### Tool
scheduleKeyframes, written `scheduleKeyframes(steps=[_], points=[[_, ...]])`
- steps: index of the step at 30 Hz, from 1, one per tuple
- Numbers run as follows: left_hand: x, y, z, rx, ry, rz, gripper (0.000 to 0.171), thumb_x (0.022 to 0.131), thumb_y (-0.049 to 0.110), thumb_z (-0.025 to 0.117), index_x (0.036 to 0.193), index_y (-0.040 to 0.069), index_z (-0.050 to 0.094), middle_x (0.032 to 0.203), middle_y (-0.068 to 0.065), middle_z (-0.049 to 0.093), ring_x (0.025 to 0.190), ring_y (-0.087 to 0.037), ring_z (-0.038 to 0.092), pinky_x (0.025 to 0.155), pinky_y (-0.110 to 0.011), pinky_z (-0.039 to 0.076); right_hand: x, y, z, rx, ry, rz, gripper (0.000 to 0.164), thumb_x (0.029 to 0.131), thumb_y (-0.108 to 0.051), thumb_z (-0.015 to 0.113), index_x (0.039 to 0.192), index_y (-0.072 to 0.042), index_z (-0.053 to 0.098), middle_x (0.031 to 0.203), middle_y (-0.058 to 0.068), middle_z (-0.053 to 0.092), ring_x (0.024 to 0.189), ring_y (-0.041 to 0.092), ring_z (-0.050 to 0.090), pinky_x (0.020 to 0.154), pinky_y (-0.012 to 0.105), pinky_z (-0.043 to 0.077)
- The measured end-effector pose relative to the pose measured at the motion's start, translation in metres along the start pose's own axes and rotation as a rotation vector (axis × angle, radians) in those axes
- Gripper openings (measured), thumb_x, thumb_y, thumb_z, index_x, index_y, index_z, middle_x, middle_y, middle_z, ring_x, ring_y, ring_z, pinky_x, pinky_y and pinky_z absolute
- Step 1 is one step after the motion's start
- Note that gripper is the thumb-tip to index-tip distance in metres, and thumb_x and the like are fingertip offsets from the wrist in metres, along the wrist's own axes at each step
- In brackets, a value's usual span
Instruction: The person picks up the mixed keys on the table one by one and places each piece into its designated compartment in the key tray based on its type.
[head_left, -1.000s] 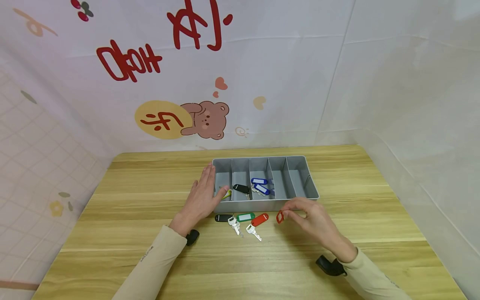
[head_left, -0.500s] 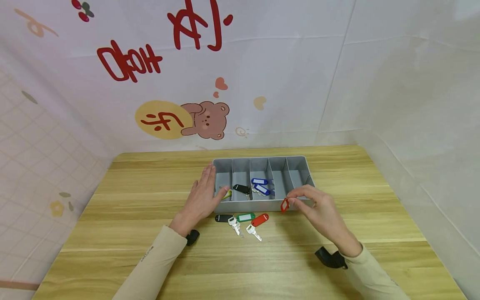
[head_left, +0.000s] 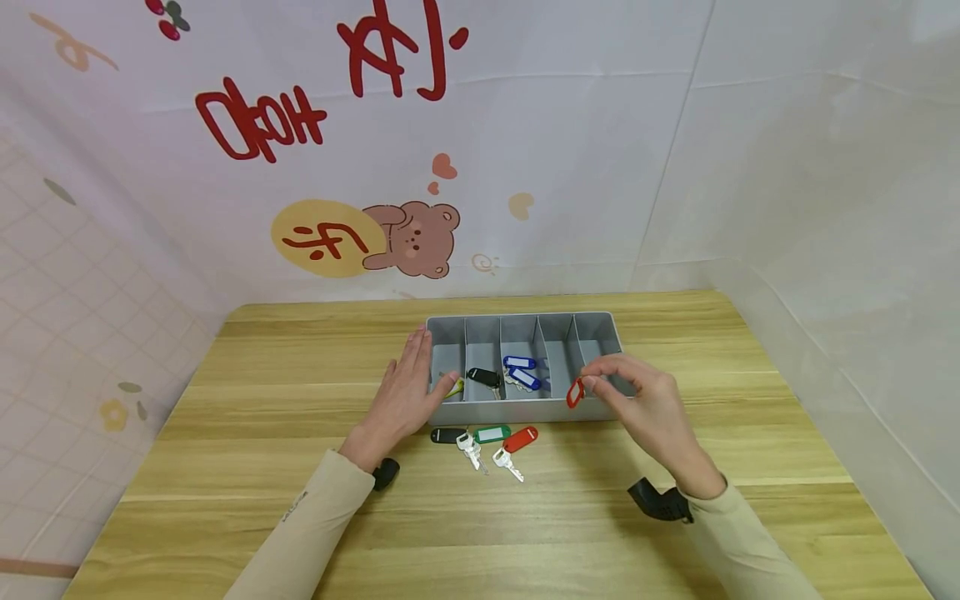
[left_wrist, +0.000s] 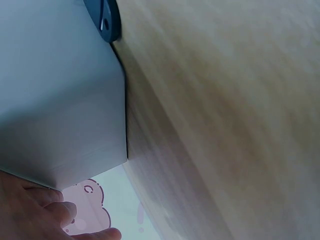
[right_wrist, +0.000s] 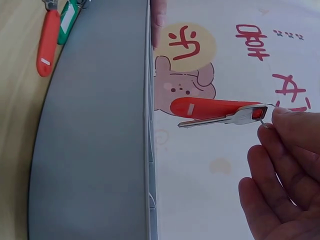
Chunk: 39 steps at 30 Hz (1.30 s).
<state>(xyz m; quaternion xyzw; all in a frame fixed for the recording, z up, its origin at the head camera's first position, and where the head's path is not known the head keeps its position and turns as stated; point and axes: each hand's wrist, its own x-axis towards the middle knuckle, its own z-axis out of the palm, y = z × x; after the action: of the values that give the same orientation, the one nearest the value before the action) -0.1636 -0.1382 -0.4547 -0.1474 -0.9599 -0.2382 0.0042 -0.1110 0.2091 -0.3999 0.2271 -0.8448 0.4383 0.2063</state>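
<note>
My right hand pinches the ring of a red key tag between thumb and forefinger, above the tray's front rim on the right. In the right wrist view a silver key hangs from that ring alongside the tag. The grey divided tray stands on the table. Along its left end lies my left hand, fingers straight against the outer wall and thumb over the front corner. Inside are a yellow-green tag, partly hidden by the thumb, a black key tag and two blue key tags.
On the wooden table, just before the tray, lie a black tag, a green tag and a red tag, with silver keys beside them. A printed white cloth rises behind the table.
My right hand has lifted the red key tag from in front of the tray, up and slightly right, to above the front rim. The left hand has stayed in place.
</note>
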Motion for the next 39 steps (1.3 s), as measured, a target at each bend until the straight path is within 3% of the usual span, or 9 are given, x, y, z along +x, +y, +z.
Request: scheduleKeyframes(steps=[16,30,39], points=[[0.001,-0.001,0.002,0.003,-0.001,-0.003,0.089,0.106,0.058,0.043,0.164,-0.002,0.011,0.174,-0.014,0.003,0.159,-0.031,0.006,0.119,-0.069,0.019,0.012,0.005,0.004,-0.022,0.016,0.105,0.009,0.09,-0.005,0.08,0.096,-0.013,0.078,0.1,-0.005,0.076,0.096,0.007,0.067,0.081,0.012,0.048],[0.001,0.0,0.0,0.006,0.001,0.0,0.089,0.106,0.058,0.043,0.164,-0.003,0.011,0.173,-0.014,0.003,0.159,-0.032,0.006,0.118,-0.069,0.02,0.022,0.021,0.009,-0.005,0.011,0.116,0.007,0.093,-0.008,0.078,0.099,-0.012,0.079,0.1,-0.001,0.076,0.084,0.008,0.063,0.068,0.018,0.046],[0.0,0.0,0.001,0.017,0.01,0.003,0.089,0.106,0.058,0.043,0.164,-0.003,0.012,0.173,-0.015,0.004,0.159,-0.032,0.007,0.118,-0.069,0.021,0.028,0.03,0.014,-0.003,-0.011,0.137,0.007,0.095,-0.007,0.075,0.099,-0.011,0.079,0.101,0.001,0.076,0.088,0.01,0.068,0.072,0.014,0.05]])
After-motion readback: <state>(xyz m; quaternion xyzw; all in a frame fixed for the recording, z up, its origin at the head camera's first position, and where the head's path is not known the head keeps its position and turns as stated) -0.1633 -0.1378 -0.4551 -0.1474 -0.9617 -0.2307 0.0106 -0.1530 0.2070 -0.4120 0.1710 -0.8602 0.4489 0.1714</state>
